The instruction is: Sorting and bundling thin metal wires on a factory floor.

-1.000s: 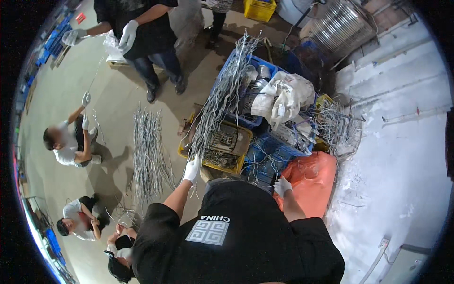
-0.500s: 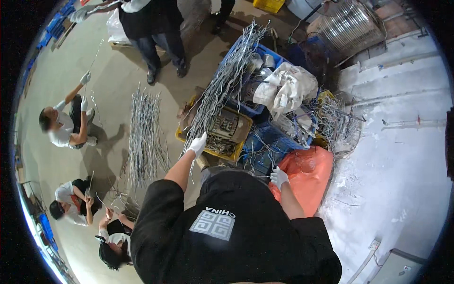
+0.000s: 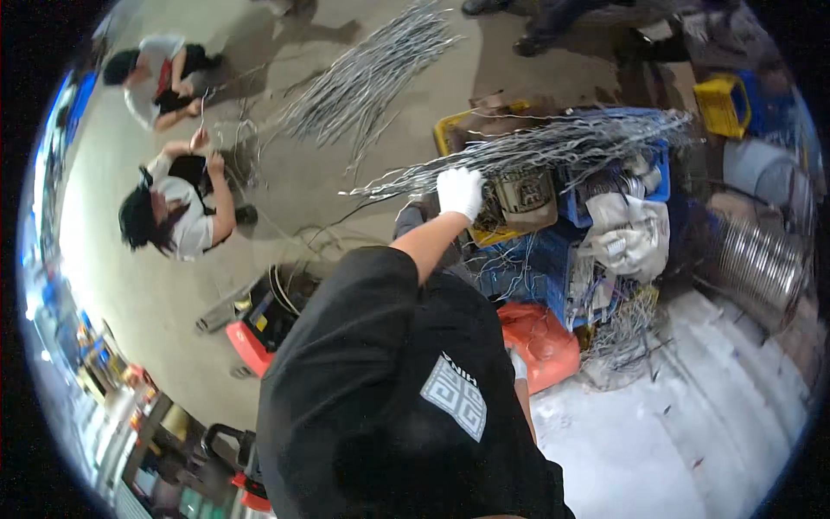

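Observation:
A long bundle of kinked grey metal wires (image 3: pixel 553 143) lies across the crates in front of me. My left hand (image 3: pixel 460 192), in a white glove, is closed over wires near the bundle's nearer end, and loose tips stick out past it to the left. Its fingertips are partly lost among the strands. Under the bundle stands a yellow crate (image 3: pixel 499 236) holding a box-shaped metal part (image 3: pixel 524 192). My right hand (image 3: pixel 519 365), also gloved, shows only as a sliver beside the orange-red sack (image 3: pixel 545 342); my body hides its fingers.
Blue crates (image 3: pixel 553 281) hold scrap and a white bag (image 3: pixel 629 233). Tangled wire (image 3: pixel 624 333) sits by the white wall at right. Another wire pile (image 3: pixel 376 73) lies on the floor. Two people (image 3: pixel 177 203) crouch at left, and a coil (image 3: pixel 761 264) stands far right.
The view has turned, so the crates and bundle now appear rotated clockwise. My left hand is still at the bundle's nearer end. My right hand, earlier in plain view, is now mostly hidden.

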`<state>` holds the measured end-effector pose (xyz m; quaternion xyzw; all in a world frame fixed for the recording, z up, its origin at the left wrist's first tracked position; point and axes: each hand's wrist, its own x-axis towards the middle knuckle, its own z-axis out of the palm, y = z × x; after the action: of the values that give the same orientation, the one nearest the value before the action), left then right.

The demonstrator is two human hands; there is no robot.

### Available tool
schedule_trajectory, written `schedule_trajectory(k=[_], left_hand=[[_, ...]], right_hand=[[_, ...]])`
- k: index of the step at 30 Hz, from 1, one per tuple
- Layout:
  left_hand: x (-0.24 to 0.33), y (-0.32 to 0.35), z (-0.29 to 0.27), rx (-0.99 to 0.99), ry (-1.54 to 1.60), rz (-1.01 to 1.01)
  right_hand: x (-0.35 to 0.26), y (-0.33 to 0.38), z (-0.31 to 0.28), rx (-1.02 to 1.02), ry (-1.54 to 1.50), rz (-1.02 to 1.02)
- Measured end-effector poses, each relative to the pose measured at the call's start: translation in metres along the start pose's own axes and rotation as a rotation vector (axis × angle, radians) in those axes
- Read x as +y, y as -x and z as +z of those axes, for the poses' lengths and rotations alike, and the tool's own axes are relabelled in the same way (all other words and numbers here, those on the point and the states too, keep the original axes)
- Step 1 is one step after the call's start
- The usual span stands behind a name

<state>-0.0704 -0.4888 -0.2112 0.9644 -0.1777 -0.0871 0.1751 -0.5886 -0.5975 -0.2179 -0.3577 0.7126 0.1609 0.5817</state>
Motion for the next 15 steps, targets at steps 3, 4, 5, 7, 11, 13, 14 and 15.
schedule_trajectory(k=[3,4,5,7,11,13,14,15], left_hand=[[-0.007,0.008,0.03,0.119,-0.015,-0.111],[-0.006,0.01,0.037,0.16,0.01,-0.136],[-0.003,0.007,0.04,0.155,0.025,-0.145],[0.0,0.001,0.048,0.166,0.051,-0.186],[0.0,-0.01,0.063,0.16,0.107,-0.203],[-0.002,-0.015,0.068,0.127,0.167,-0.174],[-0.002,-0.017,0.067,0.111,0.196,-0.158],[0.002,-0.017,0.059,0.098,0.183,-0.13]], right_hand=[[-0.069,0.012,0.007,0.001,0.031,-0.025],[-0.1,0.058,0.037,0.039,0.058,-0.063],[-0.1,0.044,0.025,0.055,0.028,-0.113],[-0.107,0.039,0.022,0.072,0.001,-0.165],[-0.168,0.072,0.062,0.022,0.112,-0.259],[-0.181,0.103,0.093,0.009,0.161,-0.313],[-0.192,0.119,0.101,0.002,0.186,-0.34],[-0.186,0.119,0.097,0.027,0.171,-0.351]])
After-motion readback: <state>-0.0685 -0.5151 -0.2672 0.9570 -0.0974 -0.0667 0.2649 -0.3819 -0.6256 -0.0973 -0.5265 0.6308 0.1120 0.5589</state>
